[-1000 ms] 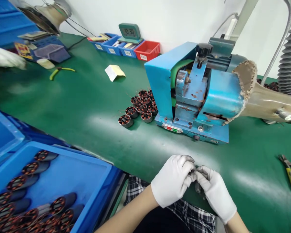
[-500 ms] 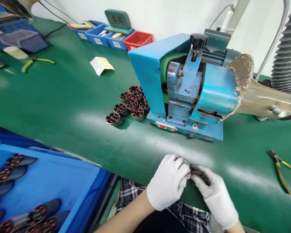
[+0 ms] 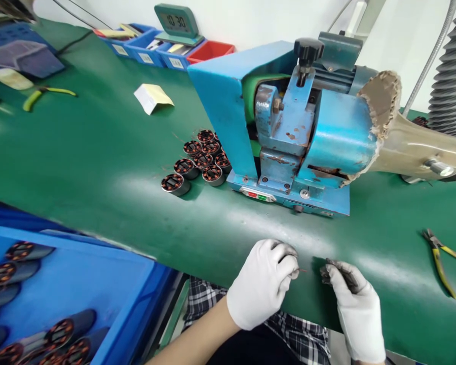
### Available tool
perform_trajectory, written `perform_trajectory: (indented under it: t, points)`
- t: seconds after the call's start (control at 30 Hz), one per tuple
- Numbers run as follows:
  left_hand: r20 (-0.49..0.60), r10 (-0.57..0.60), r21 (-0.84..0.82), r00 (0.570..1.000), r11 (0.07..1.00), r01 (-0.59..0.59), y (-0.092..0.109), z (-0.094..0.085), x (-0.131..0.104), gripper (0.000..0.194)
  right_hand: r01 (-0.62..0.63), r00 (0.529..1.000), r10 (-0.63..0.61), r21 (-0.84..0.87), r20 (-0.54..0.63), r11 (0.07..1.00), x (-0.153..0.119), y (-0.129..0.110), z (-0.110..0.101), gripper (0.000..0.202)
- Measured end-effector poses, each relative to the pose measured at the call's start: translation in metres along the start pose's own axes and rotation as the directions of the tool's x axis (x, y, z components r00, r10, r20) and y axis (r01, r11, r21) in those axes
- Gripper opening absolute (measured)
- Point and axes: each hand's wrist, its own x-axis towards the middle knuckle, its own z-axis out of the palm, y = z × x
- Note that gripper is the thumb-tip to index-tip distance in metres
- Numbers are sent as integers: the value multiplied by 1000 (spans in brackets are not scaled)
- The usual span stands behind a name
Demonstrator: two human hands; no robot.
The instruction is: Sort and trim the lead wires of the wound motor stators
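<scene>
We've got our L hand (image 3: 256, 284), white glove, over the counter (image 3: 99, 147) nr its front edge, fingers clenched round a thin wire (image 3: 303, 270); the wire's reddish end pokes out past the fingertips, twd our R hand (image 3: 359, 301). The R one, same kind of glove w/ dark smudged fingers, is just beside the wire end but not touching it, also nr the front edge. Its thumb & fingers are pinched close, but the tips are dark & small, so we can't tell if it's grasping sth.

Beyond our hands, btwn front & back edges, we see the blue machine (image 3: 292, 129), red & green buttons facing us, w/ a clear funnel (image 3: 414, 152) off its R side. Just L of its base there's a cluster of copper-wound rings (image 3: 203, 161). Pliers (image 3: 436, 247) w/ yellow handles lie spread twd the counter's R end. Folded paper (image 3: 148, 100) lies L of the machine, cutters (image 3: 41, 90) farther L. Along the back edge: blue trays (image 3: 146, 57), a red tray (image 3: 209, 60), & a clock (image 3: 176, 21) reading 10:30 atop the blue ones. By the front edge, to our L, a blue crate (image 3: 87, 284) holds longer copper-wound cylinders (image 3: 63, 332)
</scene>
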Motion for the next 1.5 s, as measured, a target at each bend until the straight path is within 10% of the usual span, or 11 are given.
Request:
perform_trajectory:
  t: [0.33, 0.5, 0.67, 0.93, 1.07, 1.23, 1.5]
  points:
    - [-34, 16, 9, 999, 1000, -16, 0, 0, 0, 14, 170, 974, -181, 87, 138, 982, -9, -3, 7, 21]
    - [14, 2, 20, 1000, 1000, -2, 2, -1, 1, 14, 731, 671, -648, -178, 361, 658, -5, -16, 20, 17]
    - [42, -39, -45, 998, 998, 41, 1, -4, 1, 14, 898, 406, -733, -386, 546, 210, 6, -26, 21, 25]
    - [51, -26, -143, 998, 989, 33, -25, -21, 1, 67, 768, 620, -616, -216, 486, 602, 10, -14, 26, 15]
    - [40, -93, -118, 995, 988, 97, -25, -19, 2, 54, 834, 551, -736, -249, 393, 492, 9, -15, 24, 26]
    - [-27, -261, -474, 965, 853, 218, -2, -9, -2, 50, 865, 482, -818, -316, 313, 389, 0, -42, 13, 30]
    - [-158, -32, -576, 987, 815, -65, 13, -28, -3, 16, 597, 777, -557, -62, 291, 800, -9, -63, 8, 19]
